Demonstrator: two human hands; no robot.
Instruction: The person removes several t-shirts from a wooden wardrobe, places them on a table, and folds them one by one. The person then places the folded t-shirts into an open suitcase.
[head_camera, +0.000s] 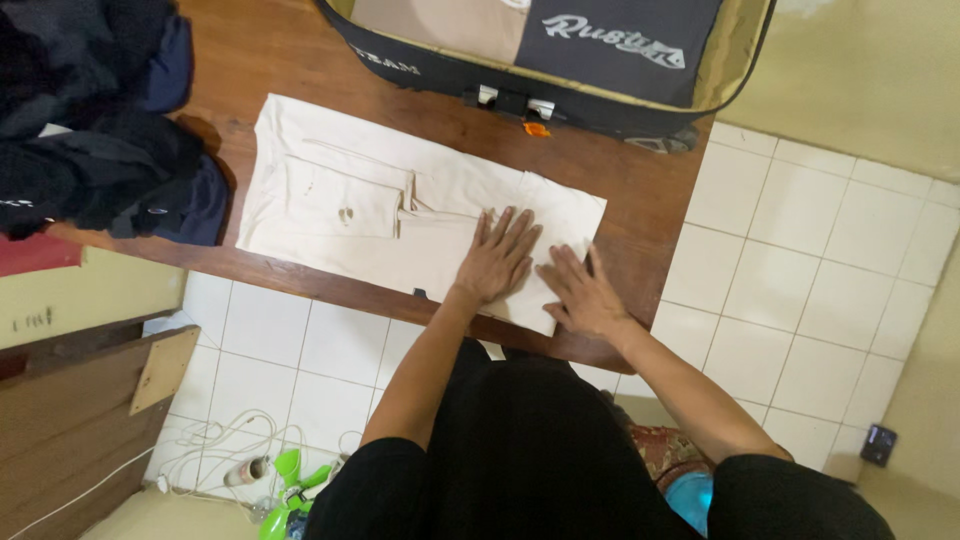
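Two hands — left hand (497, 256) and right hand (582, 293) — lie flat with fingers spread, grasping nothing, on the near end of the cream folded garment (400, 205). Its long axis runs along the wooden worktop (640, 215), away toward the dark clothes pile (95, 120) — open suitcase (560, 60) lies beyond the garment.

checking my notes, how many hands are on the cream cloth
2. The left hand lies flat on the cloth near its right end; the right hand lies flat beside it, at the cloth's right edge. None seem hidden.
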